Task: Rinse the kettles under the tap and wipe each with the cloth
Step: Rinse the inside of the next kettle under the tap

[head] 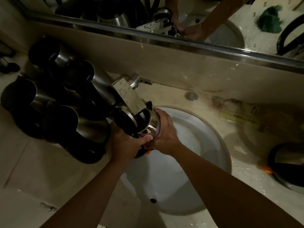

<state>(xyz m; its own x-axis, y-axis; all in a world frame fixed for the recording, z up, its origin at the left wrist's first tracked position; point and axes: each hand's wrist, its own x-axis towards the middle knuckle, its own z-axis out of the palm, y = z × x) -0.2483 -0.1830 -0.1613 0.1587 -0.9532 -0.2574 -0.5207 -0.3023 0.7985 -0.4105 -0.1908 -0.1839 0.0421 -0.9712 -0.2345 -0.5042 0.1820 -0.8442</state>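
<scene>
steel kettle [152, 124], lid open, sits tilted under the tap [130, 97] over the sink [218, 145], so the rinse of this one looks under way. the left hand [126, 145] grips its dark handle side, fingers curled round; the right hand [164, 134] wraps the shiny body. a cluster of kettles [62, 102] waits on the table [41, 170] at left, another kettle [286, 163] stands at right. a green cloth [269, 18] shows only in the mirror, unused. no writing is readable.
</scene>
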